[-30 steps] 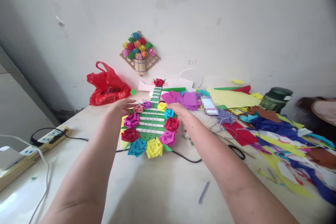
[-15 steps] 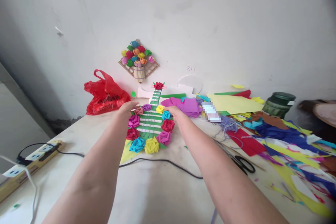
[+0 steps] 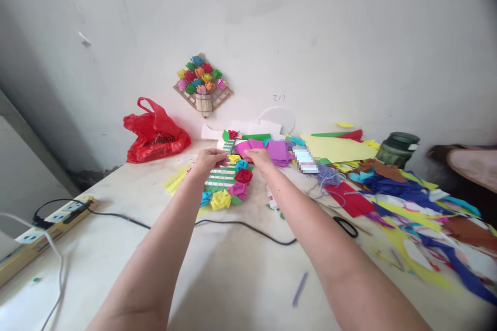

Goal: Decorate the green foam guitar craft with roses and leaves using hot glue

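Observation:
A guitar-shaped craft lies on the table, with a green-and-white striped body point(image 3: 219, 178) and paper roses in yellow, blue, red and purple around its edge. Its striped neck point(image 3: 229, 146) points to the wall and ends in a red rose point(image 3: 232, 134). Over the upper left of the body is my left hand point(image 3: 212, 158), its fingers bent and brought together; it hides the roses there. Facing it across a small gap, my right hand point(image 3: 258, 158) has its fingers closed, in front of purple paper point(image 3: 279, 152). Whatever either hand pinches is too small to make out.
Left are a red plastic bag point(image 3: 155, 134) and a power strip point(image 3: 58, 217); a black cord point(image 3: 240, 223) crosses in front of the craft. Scissors point(image 3: 345, 226), purple yarn point(image 3: 326, 177), paper scraps point(image 3: 411, 191) and a green jar point(image 3: 398, 150) lie right. A flower-basket ornament point(image 3: 204, 85) hangs behind.
Both hands have left the sides of the guitar craft and come closer together above its upper part, fingers now closed. The view has shifted slightly, and a purple strip shows on the front table.

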{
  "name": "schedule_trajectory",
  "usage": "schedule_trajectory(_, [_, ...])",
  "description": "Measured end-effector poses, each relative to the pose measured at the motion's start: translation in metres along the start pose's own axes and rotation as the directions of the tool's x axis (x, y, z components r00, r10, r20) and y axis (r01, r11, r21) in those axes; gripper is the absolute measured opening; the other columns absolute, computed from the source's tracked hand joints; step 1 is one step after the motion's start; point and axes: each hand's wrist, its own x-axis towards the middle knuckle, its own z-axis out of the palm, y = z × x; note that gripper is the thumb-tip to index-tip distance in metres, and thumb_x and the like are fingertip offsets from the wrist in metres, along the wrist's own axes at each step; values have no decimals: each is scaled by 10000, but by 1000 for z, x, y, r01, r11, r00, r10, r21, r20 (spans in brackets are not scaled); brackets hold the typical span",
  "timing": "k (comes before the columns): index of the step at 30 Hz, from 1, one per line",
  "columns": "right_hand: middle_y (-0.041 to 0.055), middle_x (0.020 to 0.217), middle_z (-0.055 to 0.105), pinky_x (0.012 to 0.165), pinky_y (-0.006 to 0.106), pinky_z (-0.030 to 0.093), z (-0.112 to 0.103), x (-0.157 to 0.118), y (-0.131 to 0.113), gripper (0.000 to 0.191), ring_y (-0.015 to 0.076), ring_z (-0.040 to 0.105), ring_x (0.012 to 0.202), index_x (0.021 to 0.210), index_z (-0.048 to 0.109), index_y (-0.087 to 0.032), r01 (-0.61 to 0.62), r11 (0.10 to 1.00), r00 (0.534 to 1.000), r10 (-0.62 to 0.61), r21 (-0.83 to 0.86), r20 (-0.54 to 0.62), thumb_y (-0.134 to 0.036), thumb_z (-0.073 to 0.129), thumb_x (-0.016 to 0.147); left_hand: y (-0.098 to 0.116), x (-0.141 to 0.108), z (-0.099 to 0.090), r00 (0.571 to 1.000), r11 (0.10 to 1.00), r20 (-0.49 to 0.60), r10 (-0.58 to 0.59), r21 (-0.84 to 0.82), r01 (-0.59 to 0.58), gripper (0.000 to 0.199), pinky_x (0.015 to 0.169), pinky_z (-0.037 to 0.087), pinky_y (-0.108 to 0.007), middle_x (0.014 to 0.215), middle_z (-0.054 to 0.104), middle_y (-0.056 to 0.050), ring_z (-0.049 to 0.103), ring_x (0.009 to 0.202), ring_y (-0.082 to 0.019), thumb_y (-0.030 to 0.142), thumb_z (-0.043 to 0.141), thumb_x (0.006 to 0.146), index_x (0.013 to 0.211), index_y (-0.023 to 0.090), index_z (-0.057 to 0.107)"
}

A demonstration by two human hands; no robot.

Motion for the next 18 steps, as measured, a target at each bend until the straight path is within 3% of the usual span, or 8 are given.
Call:
schedule_trajectory(4, [41,671,670,710,311,457,-13,-42,-20,179,153,596,653,669,667,-156,12,987,997,-24,161,71,-332,656,642,4,-29,32,994,999,101,-30,-17,32,377,492,406,-219,625,656,-57,576,513,-117,414,758,502,689,111,633])
schedule_trajectory(8, [21,639,651,717,300,419,-31,-77,-28,225,142,557,645,639,665,-165,5,979,1000,-10,203,23,-376,709,576,3,-54,63,977,996,209,-40,-68,56,345,520,446,-237,616,653,-52,581,509,-120,378,761,518,692,106,639])
schedule_trajectory(18, [-7,549,578,590,254,363,-66,-116,-3,234,100,462,549,545,583,-160,-72,974,992,92,213,-85,-350,716,514,-11,-93,104,965,997,263,-16,74,-3,216,442,412,-205,521,612,-19,521,420,-87,298,699,624,724,111,657])
